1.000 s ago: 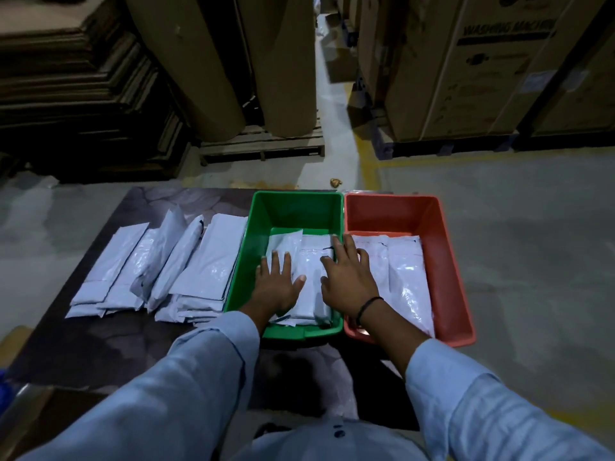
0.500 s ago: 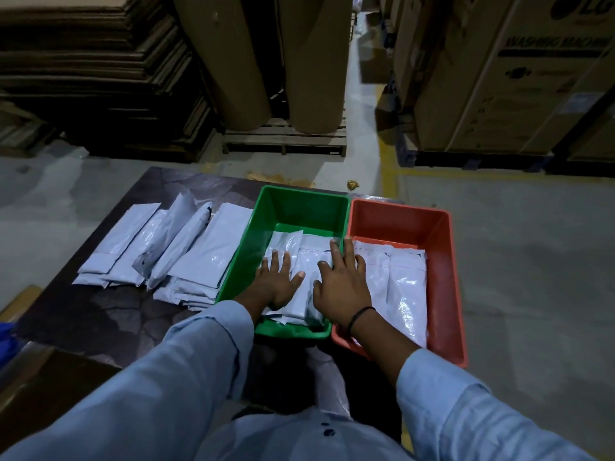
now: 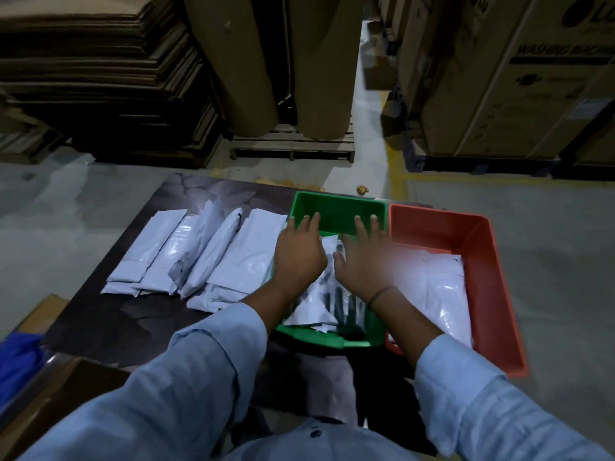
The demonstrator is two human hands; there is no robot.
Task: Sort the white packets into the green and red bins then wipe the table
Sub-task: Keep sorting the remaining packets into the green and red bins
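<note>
A green bin [image 3: 336, 212] and a red bin [image 3: 492, 277] stand side by side on the dark table [image 3: 100, 321]. Both hold white packets; those in the green bin [image 3: 312, 309] lie under my hands, those in the red bin [image 3: 444, 294] lie flat. My left hand [image 3: 299, 254] and my right hand [image 3: 364, 261] hover flat over the green bin, fingers spread, holding nothing. Both look blurred. A row of several white packets [image 3: 213, 257] lies on the table left of the green bin.
Stacked cardboard sheets [image 3: 100, 78] stand at the back left and two large paper rolls [image 3: 276, 61] on a pallet at the back. Big cartons [image 3: 515, 78] fill the back right. A blue cloth [image 3: 16, 361] lies at the table's near left.
Both hands have lifted off the packets in the green bin and moved toward its far end. The view has tilted and come closer.
</note>
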